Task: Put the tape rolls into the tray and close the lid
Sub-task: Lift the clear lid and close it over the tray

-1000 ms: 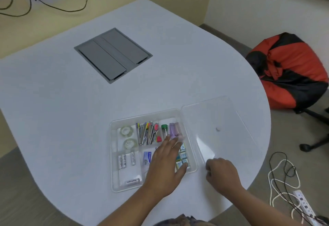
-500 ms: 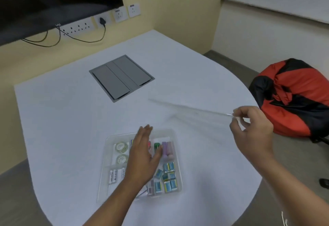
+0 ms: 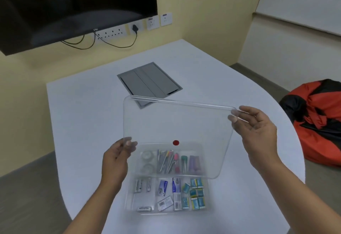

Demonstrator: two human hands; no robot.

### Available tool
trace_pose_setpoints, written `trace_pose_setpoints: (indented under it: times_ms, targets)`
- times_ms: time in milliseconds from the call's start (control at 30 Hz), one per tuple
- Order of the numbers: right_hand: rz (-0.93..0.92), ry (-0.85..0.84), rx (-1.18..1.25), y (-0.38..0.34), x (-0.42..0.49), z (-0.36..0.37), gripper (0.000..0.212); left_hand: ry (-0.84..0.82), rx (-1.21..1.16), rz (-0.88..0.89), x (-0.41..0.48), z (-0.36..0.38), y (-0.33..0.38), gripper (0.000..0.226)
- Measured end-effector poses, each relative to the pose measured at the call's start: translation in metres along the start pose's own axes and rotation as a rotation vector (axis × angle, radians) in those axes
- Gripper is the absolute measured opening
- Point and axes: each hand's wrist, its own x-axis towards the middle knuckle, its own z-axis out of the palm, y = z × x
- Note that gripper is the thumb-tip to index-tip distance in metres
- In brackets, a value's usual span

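Observation:
A clear plastic lid (image 3: pixel 177 123) with a small red dot hangs tilted in the air above the clear tray (image 3: pixel 129 197) on the white table. My left hand (image 3: pixel 116 160) pinches the lid's near-left corner. My right hand (image 3: pixel 258 132) grips its far-right corner. Through the lid I see two clear tape rolls (image 3: pixel 147 162) lying in the tray's far-left compartment. The other compartments hold pens, markers, batteries and several small teal packets.
A grey cable hatch (image 3: pixel 149 82) is set into the table (image 3: pixel 83 123) behind the lid. A red and black beanbag (image 3: pixel 317 119) sits on the floor at the right. A dark screen and wall sockets with cables hang beyond the table's far edge.
The lid has come up from the table at the right and now hangs over the tray. My left hand left the tray's contents and took the lid's corner. The camera tilted upward.

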Motion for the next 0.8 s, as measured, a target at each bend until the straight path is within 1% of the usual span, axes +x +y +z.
trace_pose_setpoints:
  times_ms: [33,133,200,233,300,333,367,400,433,467,633,800]
  targets:
    - [-0.005,-0.034,-0.040,0.008,-0.004,0.008,0.038,0.001,-0.006,-0.043,0.000,-0.007,-0.007,0.016]
    - [0.037,-0.184,-0.139,0.037,-0.023,0.028,0.065,-0.023,0.043,-0.174,-0.005,-0.024,-0.032,0.017]
    - [0.087,-0.286,-0.315,0.060,-0.038,0.037,0.075,-0.059,0.126,-0.204,-0.014,-0.032,-0.047,0.018]
    - [0.111,-0.318,-0.436,0.072,-0.046,0.040,0.077,-0.082,0.208,-0.180,-0.018,-0.035,-0.055,0.019]
    - [0.179,-0.336,-0.609,0.091,-0.058,0.045,0.084,-0.145,0.467,-0.119,-0.025,-0.042,-0.070,0.019]
    - [0.212,-0.340,-0.649,0.099,-0.064,0.046,0.088,-0.197,0.586,-0.122,-0.028,-0.045,-0.075,0.032]
    - [0.240,-0.346,-0.675,0.106,-0.068,0.046,0.092,-0.254,0.640,-0.149,-0.029,-0.048,-0.081,0.054]
    - [0.265,-0.353,-0.699,0.113,-0.071,0.046,0.095,-0.303,0.644,-0.182,-0.030,-0.049,-0.085,0.071]
    - [0.286,-0.362,-0.722,0.118,-0.073,0.045,0.096,-0.342,0.647,-0.199,-0.031,-0.048,-0.090,0.080]
    - [0.304,-0.369,-0.743,0.124,-0.073,0.044,0.096,-0.377,0.656,-0.200,-0.030,-0.048,-0.093,0.084]
    - [0.390,-0.403,-0.819,0.148,-0.067,0.039,0.092,-0.453,0.668,-0.200,-0.023,-0.043,-0.104,0.086]
    - [0.390,-0.439,-0.901,0.166,-0.051,0.041,0.088,-0.476,0.744,-0.142,-0.016,-0.041,-0.111,0.089]
